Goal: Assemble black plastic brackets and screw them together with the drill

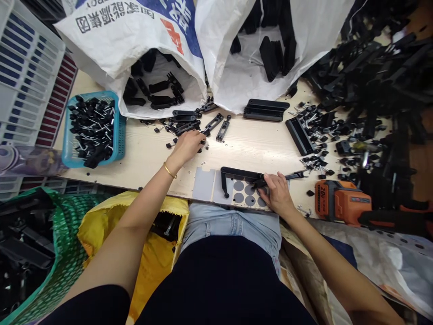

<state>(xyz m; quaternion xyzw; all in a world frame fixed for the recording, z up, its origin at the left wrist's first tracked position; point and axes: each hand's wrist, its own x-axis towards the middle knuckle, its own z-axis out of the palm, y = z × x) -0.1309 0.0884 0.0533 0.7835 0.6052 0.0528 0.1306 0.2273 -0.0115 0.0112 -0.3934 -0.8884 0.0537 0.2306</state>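
Observation:
My left hand (188, 143) reaches out over the wooden table (243, 144), fingers curled down onto small black parts and a slotted black arm (212, 123) near a loose pile. My right hand (276, 193) presses down on a long black plastic bracket (241, 174) lying at the table's near edge, fingers closed on its right part. Under the bracket lies a grey sheet with round pads (244, 193).
A blue basket (118, 131) of black knob screws stands at left. Two white sacks (111, 54) with black parts sit at the back. Stacked black bars (264, 109) lie mid-table, a heap of black parts (368, 85) at right, an orange cordless drill (341, 202) near right.

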